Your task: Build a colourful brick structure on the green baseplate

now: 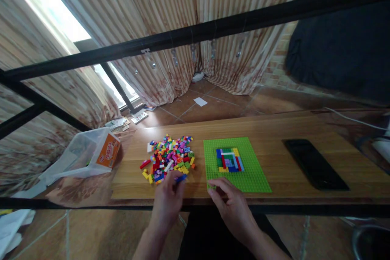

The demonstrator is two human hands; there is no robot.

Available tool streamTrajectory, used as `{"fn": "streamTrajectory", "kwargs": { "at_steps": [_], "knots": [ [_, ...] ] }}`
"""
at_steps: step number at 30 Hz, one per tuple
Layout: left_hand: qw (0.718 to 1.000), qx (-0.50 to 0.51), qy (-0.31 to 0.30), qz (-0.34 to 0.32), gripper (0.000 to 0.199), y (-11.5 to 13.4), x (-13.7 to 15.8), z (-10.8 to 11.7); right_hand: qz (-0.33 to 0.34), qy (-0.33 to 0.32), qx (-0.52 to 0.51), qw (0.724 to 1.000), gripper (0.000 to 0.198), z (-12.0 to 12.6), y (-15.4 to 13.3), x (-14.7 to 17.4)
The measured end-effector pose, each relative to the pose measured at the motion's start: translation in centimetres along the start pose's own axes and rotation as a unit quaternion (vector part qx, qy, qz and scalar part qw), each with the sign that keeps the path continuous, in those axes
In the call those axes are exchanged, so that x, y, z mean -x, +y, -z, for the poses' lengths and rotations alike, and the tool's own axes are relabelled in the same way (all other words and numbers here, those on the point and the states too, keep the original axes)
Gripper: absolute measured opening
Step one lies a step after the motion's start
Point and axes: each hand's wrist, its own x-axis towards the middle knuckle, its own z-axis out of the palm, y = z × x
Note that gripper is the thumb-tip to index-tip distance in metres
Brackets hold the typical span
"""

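My left hand (pixel 168 190) is closed on a blue toy brick (pixel 181 178), just in front of the heap of loose coloured bricks (pixel 170 156). Over the near left corner of the green baseplate (pixel 257 174) is my right hand (pixel 229 198). Its thumb and forefinger are curved and apart, with green showing between them and no brick that I can make out. A square arrangement of blue, white, red, yellow and green bricks (pixel 230 160) stands on the plate, with a few pink and light blue ones inside.
A black phone-like slab (pixel 315 164) lies right of the baseplate on the wooden board (pixel 262 128). Left of the board is a clear plastic bin (pixel 88 150) with an orange label. A black metal bar (pixel 189 36) crosses beyond the board, before striped curtains (pixel 170 4).
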Motion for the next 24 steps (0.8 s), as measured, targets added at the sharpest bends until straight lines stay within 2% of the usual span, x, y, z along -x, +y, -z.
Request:
{"fn": "streamTrajectory", "kwargs": {
  "at_steps": [2, 5, 11, 13, 15, 19, 24],
  "knots": [
    [0.996, 0.041, -0.064, -0.051, 0.009, 2.0, 1.4, -3.0, -0.016, -0.015, -0.010, 1.000, 0.026, 0.7, 0.0, 0.4],
    [0.988, 0.064, -0.118, -0.070, 0.014, 3.9, 2.2, -6.1, -0.031, -0.031, -0.029, 0.999, 0.028, 2.2, 0.4, 0.8],
    [0.975, 0.091, -0.175, -0.103, 0.018, 5.4, 1.7, -8.4, -0.087, -0.043, -0.045, 0.994, 0.027, 5.7, 1.7, 1.1],
    [0.975, 0.101, -0.171, -0.104, 0.021, 5.7, 1.2, -8.8, -0.067, -0.022, -0.006, 0.997, 0.027, 6.6, 2.2, 0.6],
    [0.980, 0.104, -0.141, -0.092, 0.026, 5.8, 0.6, -9.1, -0.018, 0.031, 0.055, 0.998, 0.025, 7.1, 3.0, -0.5],
    [0.991, 0.076, -0.093, -0.065, 0.028, 5.4, -0.7, -9.7, 0.071, 0.125, 0.160, 0.976, 0.020, 7.4, 4.8, -3.1],
    [0.989, 0.060, -0.108, -0.078, 0.033, 4.8, -1.4, -10.4, 0.084, 0.136, 0.202, 0.966, 0.018, 7.3, 6.1, -4.4]
  ]
}}
